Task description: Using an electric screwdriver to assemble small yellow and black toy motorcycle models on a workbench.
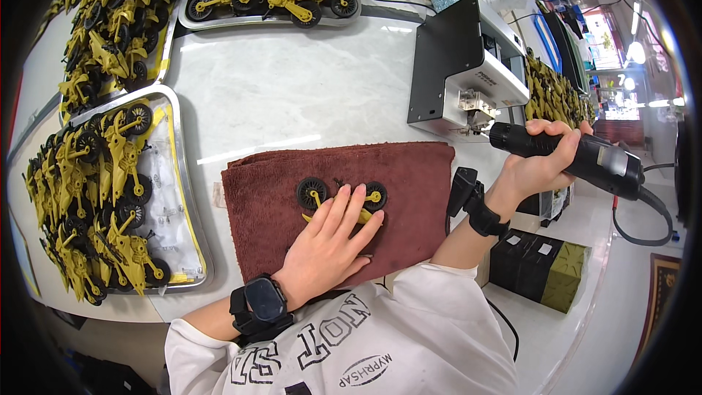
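A small yellow toy motorcycle (312, 194) with black spoked wheels lies on its side on a folded brown towel (256, 223). My left hand (329, 245) rests flat over its middle, fingers stretched out, covering much of the body. In my right hand (545, 161) is a black electric screwdriver (603, 166), my fingers wrapped round its barrel. Its tip points left and reaches the front of a black and white screw feeder (447, 77). Whether a screw sits on the tip is too small to tell.
At the left, a metal-rimmed tray (191, 205) holds several toy motorcycles; more fill trays (172, 47) along the back. A cable (662, 208) loops from the screwdriver at the right. Below it stands a black and olive box (537, 267).
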The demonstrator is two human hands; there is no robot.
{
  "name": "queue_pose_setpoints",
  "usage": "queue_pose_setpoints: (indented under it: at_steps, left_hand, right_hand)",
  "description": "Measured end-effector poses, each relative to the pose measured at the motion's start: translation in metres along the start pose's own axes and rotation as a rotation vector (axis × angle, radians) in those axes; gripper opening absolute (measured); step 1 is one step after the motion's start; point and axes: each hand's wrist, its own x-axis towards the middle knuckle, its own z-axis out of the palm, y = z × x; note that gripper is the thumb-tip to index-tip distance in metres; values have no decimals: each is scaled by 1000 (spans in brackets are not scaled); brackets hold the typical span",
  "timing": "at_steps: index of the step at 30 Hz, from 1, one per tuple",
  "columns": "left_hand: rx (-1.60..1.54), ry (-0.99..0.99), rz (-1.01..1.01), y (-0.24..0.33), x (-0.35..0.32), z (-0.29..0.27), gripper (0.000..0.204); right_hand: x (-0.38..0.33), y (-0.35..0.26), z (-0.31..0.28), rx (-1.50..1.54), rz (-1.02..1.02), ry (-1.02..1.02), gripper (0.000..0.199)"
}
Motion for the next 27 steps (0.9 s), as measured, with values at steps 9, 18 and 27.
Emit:
queue_pose_setpoints:
  at_steps: [9, 18, 27]
  left_hand:
    - [-1, 5, -3, 0, 0, 0, 67]
    - [-1, -5, -3, 0, 0, 0, 66]
    - [-8, 2, -3, 0, 0, 0, 66]
  right_hand:
    - [-3, 1, 0, 26, 28, 10, 37]
    - [-1, 1, 2, 2, -28, 2, 50]
    - [-4, -3, 2, -9, -48, -1, 45]
